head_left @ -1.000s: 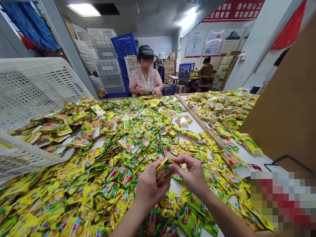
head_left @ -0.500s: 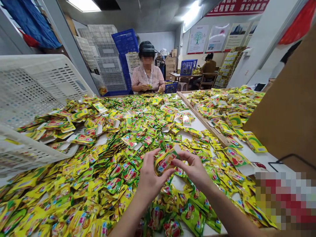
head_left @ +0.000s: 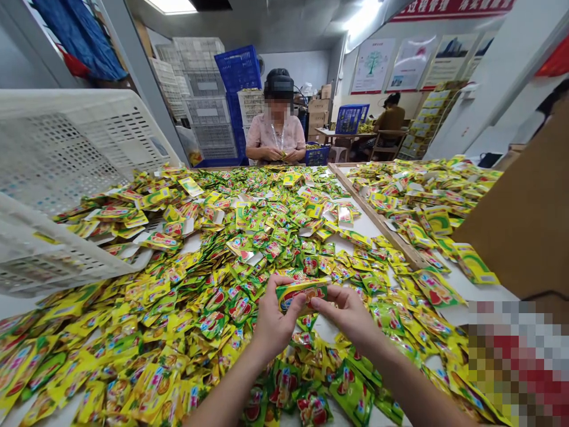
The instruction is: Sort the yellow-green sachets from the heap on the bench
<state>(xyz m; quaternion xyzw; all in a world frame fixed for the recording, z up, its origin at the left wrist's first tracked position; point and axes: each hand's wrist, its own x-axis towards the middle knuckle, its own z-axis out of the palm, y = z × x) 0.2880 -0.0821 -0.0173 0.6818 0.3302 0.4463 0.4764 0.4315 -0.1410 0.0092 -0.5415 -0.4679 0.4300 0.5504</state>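
Observation:
A small yellow-and-green printed box (head_left: 304, 292) is held level in front of me, above the heap of packets. My left hand (head_left: 278, 314) grips its left end, thumb across the front and fingers behind. At its right end, my right hand (head_left: 349, 314) pinches it between thumb and fingers. Below and around both hands lie many small shiny sachets, green ones (head_left: 351, 388) with watermelon pictures and yellow ones (head_left: 151, 391) among them. Whether anything is inside the box cannot be seen.
A white perforated crate (head_left: 93, 261) lies tipped at left, with small boxes (head_left: 153, 198) spilling out. A wooden strip (head_left: 377, 222) divides the table; more boxes (head_left: 438, 220) lie beyond it. Brown cardboard (head_left: 524, 219) stands at right. Across the table sits a person (head_left: 276, 133).
The box has turned from a slant to nearly level, and its raised right-end flap no longer shows. Both thumbs now press its front. The person opposite has brought both hands together.

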